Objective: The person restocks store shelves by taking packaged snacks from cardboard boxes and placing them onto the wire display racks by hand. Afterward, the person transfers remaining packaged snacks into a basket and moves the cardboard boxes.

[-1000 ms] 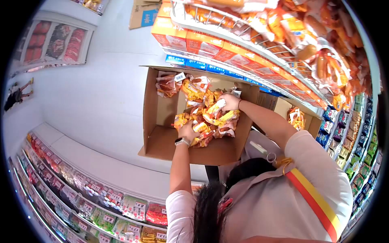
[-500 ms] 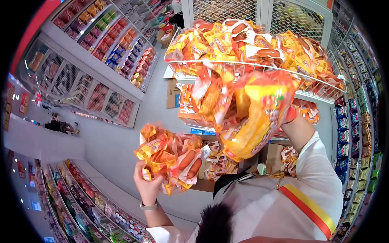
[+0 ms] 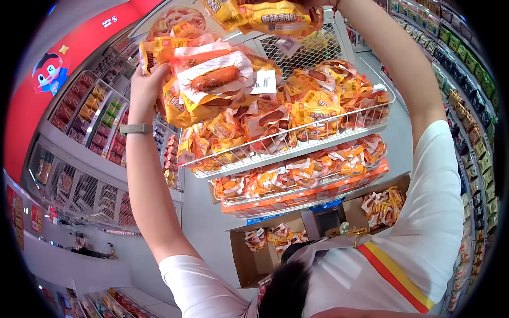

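Note:
My left hand [image 3: 150,87], with a band on its wrist, is raised and closed on a bunch of sausage packets [image 3: 214,79] in orange-yellow and clear wrapping. The bunch is above the left part of a white wire basket [image 3: 318,130] heaped with similar packets [image 3: 318,108]. At the top edge my right hand [image 3: 321,3], mostly cut off, grips a large yellow sausage bag [image 3: 270,19] with dark printed characters. A white label [image 3: 264,82] shows beside the left bunch.
Below the basket is a lower shelf of sausage packets [image 3: 297,172] with an orange front. Open cardboard boxes [image 3: 246,267] holding packets stand on the floor. Snack racks [image 3: 472,143] line the right; mesh-fronted bins [image 3: 79,185] and shelves stand left.
Both hands have moved up and forward with their packets, from low near my body to above the basket. My view has tilted up, and the red wall sign shows more.

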